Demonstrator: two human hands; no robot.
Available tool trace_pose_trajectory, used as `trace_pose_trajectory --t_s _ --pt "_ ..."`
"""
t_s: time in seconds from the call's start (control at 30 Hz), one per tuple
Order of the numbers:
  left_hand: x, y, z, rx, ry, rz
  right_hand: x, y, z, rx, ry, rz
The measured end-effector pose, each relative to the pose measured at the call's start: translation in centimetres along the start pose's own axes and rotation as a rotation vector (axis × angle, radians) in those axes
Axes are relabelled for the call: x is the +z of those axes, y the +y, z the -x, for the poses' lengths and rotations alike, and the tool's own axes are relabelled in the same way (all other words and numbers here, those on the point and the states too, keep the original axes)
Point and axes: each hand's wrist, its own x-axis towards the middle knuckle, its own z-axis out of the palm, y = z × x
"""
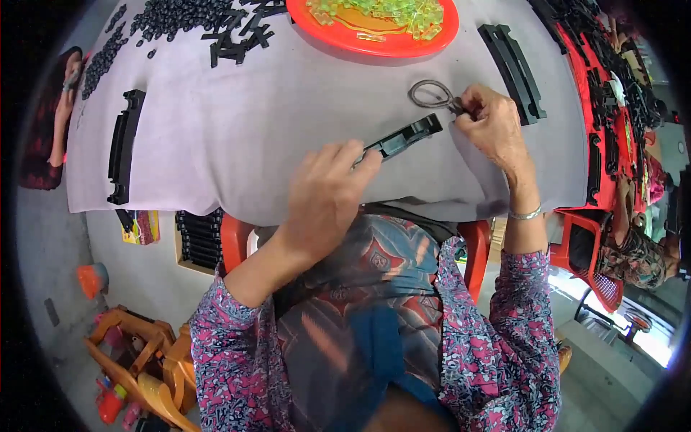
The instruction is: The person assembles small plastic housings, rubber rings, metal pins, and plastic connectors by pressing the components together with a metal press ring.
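Observation:
My left hand (327,183) is closed round one end of a narrow black plastic holder (403,138), whose other end slants up to the right over the cloth. Just right of it, my right hand (493,122) is pinched at the dark end of what looks like small metal scissors (430,93). The looped handles point left, away from my fingers; the blades are mostly hidden by the hand. Two similar long black parts lie apart from my hands: one black part (126,147) on the left, another black part (512,74) at the right.
A red plate (306,32) heaped with yellow-green clear pieces (425,18) stands at the far side. Small black round pieces (173,18) and black strips (234,47) lie far left. More black parts cover a red surface (576,61) at right, where other people sit.

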Motion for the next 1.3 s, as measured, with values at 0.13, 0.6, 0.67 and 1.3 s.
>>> trace_pose_trajectory --t_s 0.13,0.6,0.67,1.3 --pt "0.7 -0.6 0.1 0.07 0.037 -0.027 0.4 0.9 0.3 0.054 0.079 -0.124" --pt "0.1 -0.5 0.1 0.07 -0.051 0.012 0.0 -9.1 0.7 -0.183 -0.107 -1.822" --pt "0.1 -0.5 0.1 0.059 -0.067 0.0 1.4 -9.7 0.5 -0.188 -0.143 -1.866" --pt "0.6 -0.8 0.0 0.113 -0.012 0.041 5.4 -10.1 0.5 -0.225 -0.108 -1.794"
